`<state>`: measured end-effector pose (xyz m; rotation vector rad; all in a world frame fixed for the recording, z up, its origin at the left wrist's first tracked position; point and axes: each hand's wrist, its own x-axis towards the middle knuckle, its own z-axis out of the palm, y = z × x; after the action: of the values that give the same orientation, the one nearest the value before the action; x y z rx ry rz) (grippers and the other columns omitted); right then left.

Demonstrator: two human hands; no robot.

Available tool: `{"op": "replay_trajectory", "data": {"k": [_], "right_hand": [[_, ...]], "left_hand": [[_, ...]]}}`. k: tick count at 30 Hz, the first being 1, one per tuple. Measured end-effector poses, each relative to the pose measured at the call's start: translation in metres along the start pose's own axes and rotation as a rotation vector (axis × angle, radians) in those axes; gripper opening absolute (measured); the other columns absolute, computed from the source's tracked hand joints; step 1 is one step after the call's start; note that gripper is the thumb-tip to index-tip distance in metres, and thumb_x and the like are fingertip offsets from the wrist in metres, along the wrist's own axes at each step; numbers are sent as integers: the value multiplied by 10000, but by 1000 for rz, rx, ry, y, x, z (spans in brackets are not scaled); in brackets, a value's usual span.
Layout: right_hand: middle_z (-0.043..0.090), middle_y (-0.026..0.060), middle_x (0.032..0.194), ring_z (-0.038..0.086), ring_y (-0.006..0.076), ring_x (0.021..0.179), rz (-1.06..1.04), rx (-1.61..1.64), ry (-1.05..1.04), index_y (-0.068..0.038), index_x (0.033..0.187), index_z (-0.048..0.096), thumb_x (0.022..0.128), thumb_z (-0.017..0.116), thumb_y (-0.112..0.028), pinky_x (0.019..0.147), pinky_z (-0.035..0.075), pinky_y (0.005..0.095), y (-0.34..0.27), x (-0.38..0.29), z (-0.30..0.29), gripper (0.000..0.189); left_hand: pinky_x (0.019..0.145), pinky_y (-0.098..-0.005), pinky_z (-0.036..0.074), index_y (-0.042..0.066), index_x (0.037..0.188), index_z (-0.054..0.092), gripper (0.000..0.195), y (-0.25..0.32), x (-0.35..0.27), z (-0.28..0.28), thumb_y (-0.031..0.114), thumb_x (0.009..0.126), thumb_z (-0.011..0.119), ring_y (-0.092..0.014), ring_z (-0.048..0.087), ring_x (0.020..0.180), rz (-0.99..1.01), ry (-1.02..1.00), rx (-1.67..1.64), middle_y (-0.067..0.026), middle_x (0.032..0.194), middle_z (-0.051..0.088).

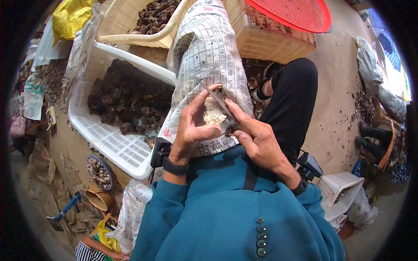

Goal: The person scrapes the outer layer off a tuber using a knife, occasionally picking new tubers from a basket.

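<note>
My left hand (196, 125) grips a rough lump (214, 112), its cut side pale cream and its remaining crust dark brown. The lump looks like a root or fungus; its exact kind is unclear. In my right hand (256, 135) is a knife (219, 100), whose narrow blade lies slantwise across the lump with its tip towards the upper left. The handle is hidden by my fingers. Dark bits of peel (232, 130) show below the right thumb and forefinger. Beneath both hands, a printed woven sack (209, 49) covers my lap and leg.
A white plastic basket (127, 163) with dark clumps (127, 94) stands at my left. Ahead are a cream crate (137, 38) of brown lumps and another crate (277, 44) under a red sieve (297, 13). A bowl of pale pieces (98, 173) sits lower left, near another person's arm (101, 249).
</note>
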<state>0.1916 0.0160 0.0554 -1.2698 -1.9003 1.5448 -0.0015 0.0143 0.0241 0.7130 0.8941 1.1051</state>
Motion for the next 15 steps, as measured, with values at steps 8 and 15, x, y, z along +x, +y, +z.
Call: {"op": "replay_trajectory", "data": {"k": [8, 15], "right_hand": [[439, 176, 1431, 431, 242, 1322, -167, 103, 95, -13, 1440, 338, 830, 488, 29, 1080, 335, 322, 5, 10, -38, 629], [611, 172, 914, 610, 361, 826, -130, -285, -124, -224, 1449, 366, 812, 598, -50, 716, 488, 418, 9, -6, -22, 701]], "left_hand": [[1049, -320, 343, -19, 1343, 450, 883, -4, -3, -3, 195, 519, 686, -223, 516, 1161, -26, 0, -83, -104, 1218, 547], [1041, -319, 358, 2, 1356, 412, 891, -7, -3, -3, 176, 530, 695, -211, 505, 1177, -34, 28, -103, -109, 1248, 526]]}}
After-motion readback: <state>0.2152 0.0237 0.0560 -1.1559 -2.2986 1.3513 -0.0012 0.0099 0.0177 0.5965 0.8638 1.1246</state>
